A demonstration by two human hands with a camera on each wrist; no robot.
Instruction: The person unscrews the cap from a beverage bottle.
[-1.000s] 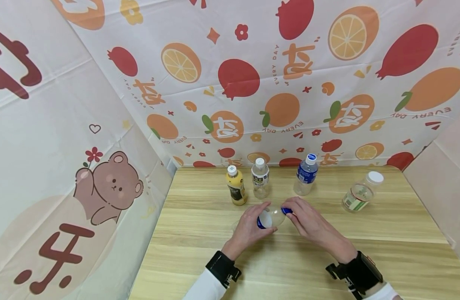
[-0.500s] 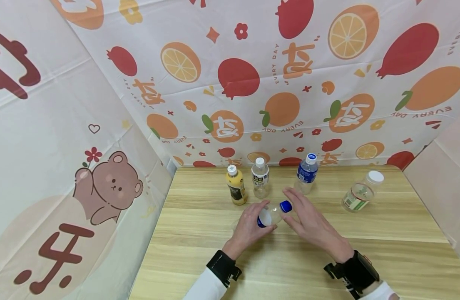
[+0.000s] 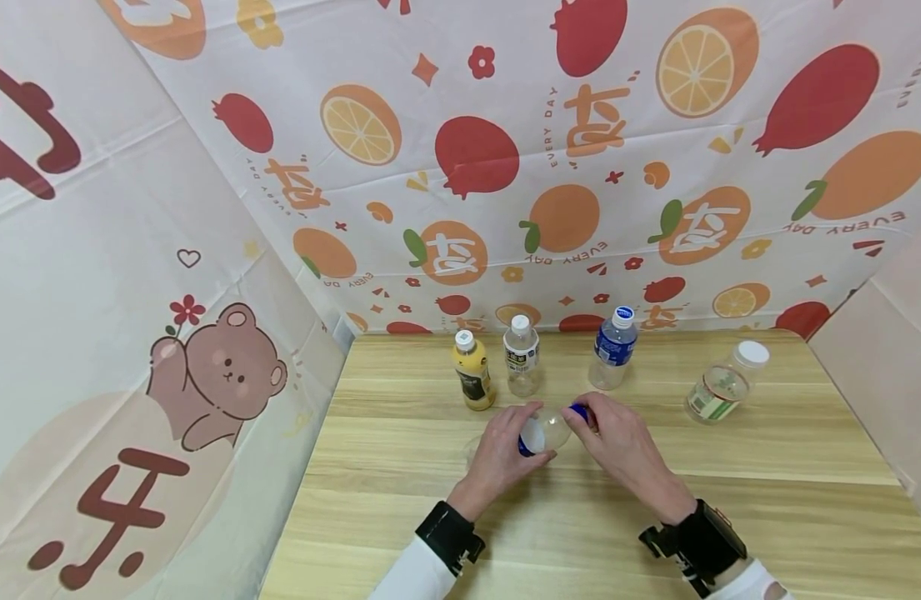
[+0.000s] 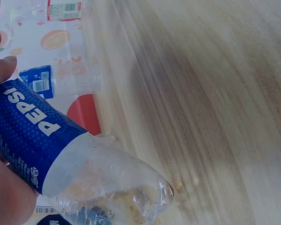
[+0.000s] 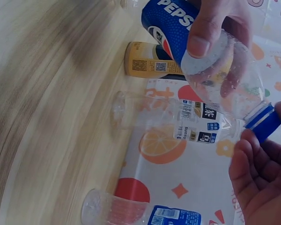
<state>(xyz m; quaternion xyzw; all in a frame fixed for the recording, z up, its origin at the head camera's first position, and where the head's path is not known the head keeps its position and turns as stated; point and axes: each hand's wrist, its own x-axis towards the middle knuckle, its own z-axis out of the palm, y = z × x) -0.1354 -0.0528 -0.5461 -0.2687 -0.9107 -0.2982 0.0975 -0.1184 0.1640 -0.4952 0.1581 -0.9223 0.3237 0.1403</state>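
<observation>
A clear Pepsi bottle (image 3: pixel 553 429) with a blue label is tilted above the table, its cap end toward the right. My left hand (image 3: pixel 503 450) grips it round the label, and the label (image 4: pixel 30 126) shows in the left wrist view. At the neck, my right hand (image 3: pixel 619 440) pinches the blue cap (image 5: pixel 263 123) between thumb and fingers. The cap sits at the bottle's mouth, partly hidden by the fingers in the head view. The clear body looks empty apart from droplets.
Behind the hands stand a yellow bottle (image 3: pixel 473 375), a clear white-capped bottle (image 3: pixel 522 358) and a blue-labelled bottle (image 3: pixel 614 350). A wide jar (image 3: pixel 718 390) with a white lid stands at the right. A fruit-print cloth (image 3: pixel 475 158) hangs behind the wooden table (image 3: pixel 400 492).
My right hand let go of the blue cap and spread its fingers half a second ago; now it pinches the cap again. The left hand stays round the bottle, almost still.
</observation>
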